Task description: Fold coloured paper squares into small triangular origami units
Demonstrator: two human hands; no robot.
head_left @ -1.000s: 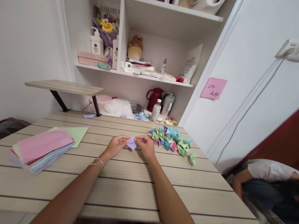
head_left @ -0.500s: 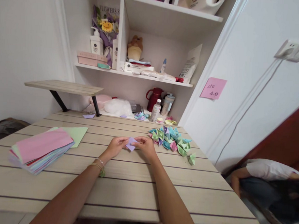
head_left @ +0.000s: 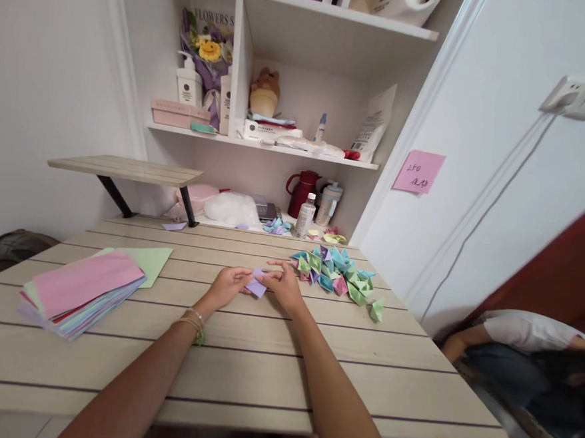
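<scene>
A small folded piece of purple paper (head_left: 256, 285) sits just above the wooden table (head_left: 242, 369), pinched from both sides. My left hand (head_left: 226, 286) grips its left edge with closed fingers. My right hand (head_left: 284, 286) pinches its right side, with some fingers lifted. To the right of my right hand lies a pile of folded paper pieces (head_left: 339, 274) in blue, green, pink and purple.
A stack of coloured paper sheets (head_left: 82, 286) lies at the table's left. A small raised shelf (head_left: 125, 169) stands at the back left. Bottles, a red jug (head_left: 302, 191) and clutter fill the back shelves. Another person (head_left: 527, 369) crouches low at the right.
The purple piece has been turned and flattened slightly between my fingers. My right hand shifted a little left. The person at the right moved an arm lower.
</scene>
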